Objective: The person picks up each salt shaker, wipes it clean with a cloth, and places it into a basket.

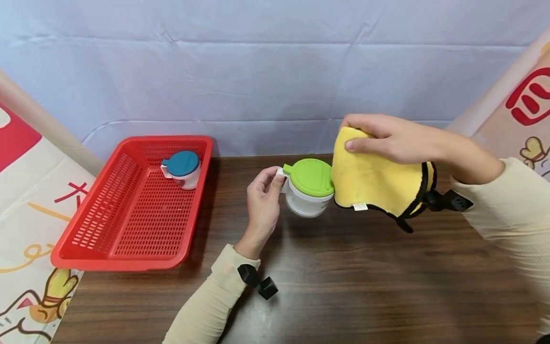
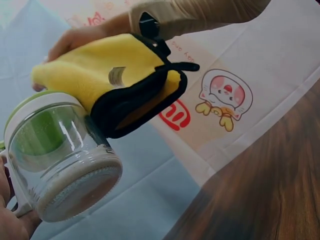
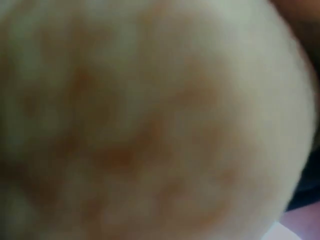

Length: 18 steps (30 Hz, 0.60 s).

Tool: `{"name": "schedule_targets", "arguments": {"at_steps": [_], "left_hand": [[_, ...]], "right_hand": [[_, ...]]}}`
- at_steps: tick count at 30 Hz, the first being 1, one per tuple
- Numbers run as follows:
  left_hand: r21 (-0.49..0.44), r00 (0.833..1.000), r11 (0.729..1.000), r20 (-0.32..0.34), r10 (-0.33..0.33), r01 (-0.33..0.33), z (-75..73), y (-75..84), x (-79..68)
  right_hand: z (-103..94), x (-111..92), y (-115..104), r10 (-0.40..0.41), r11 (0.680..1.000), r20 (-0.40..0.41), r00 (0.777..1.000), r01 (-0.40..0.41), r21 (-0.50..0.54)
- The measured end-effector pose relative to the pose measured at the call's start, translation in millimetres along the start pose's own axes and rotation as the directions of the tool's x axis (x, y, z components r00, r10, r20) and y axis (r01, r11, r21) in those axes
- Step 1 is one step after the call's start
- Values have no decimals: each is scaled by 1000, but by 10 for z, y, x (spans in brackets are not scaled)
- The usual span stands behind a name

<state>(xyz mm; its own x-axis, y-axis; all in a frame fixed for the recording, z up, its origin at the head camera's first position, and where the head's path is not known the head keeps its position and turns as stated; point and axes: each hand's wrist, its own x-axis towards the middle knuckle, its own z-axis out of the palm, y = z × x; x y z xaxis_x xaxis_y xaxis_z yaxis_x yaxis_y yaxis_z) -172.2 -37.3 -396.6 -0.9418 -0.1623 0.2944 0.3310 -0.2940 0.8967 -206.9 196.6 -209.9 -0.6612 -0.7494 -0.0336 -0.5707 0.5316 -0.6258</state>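
A clear seasoning jar [image 1: 308,203] with a green lid [image 1: 312,177] hangs above the table, its white handle pinched by my left hand [image 1: 264,198]. In the left wrist view the jar [image 2: 65,155] is tilted, and a pale layer shows at its base. My right hand [image 1: 393,138] grips a yellow cloth [image 1: 369,174] with black edging, thumb on the near side. The cloth touches the lid's right edge; in the left wrist view the cloth [image 2: 95,70] hangs folded beside the jar. A blurred pale surface fills most of the right wrist view.
A red perforated basket [image 1: 189,248] stands at the left of the brown wooden table [image 1: 335,286]. Inside its far right corner sits another jar with a blue lid [image 1: 183,163]. A pale cloth backdrop [image 1: 258,86] rises behind the table, with printed sheets at both sides.
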Motion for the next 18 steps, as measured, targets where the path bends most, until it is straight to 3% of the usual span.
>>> {"name": "schedule_targets", "arguments": {"at_steps": [5, 12, 18], "left_hand": [[1, 1000, 1000, -1, 6, -6, 2, -1, -2], [21, 1000, 1000, 4, 4, -4, 22, -12, -15], [29, 1000, 1000, 15, 3, -4, 39, -8, -38]], "right_hand": [[68, 171, -117, -45, 997, 103, 994, 39, 60], [226, 388, -179, -6, 997, 149, 989, 17, -76], [366, 481, -192, -36, 985, 142, 989, 59, -160]]}}
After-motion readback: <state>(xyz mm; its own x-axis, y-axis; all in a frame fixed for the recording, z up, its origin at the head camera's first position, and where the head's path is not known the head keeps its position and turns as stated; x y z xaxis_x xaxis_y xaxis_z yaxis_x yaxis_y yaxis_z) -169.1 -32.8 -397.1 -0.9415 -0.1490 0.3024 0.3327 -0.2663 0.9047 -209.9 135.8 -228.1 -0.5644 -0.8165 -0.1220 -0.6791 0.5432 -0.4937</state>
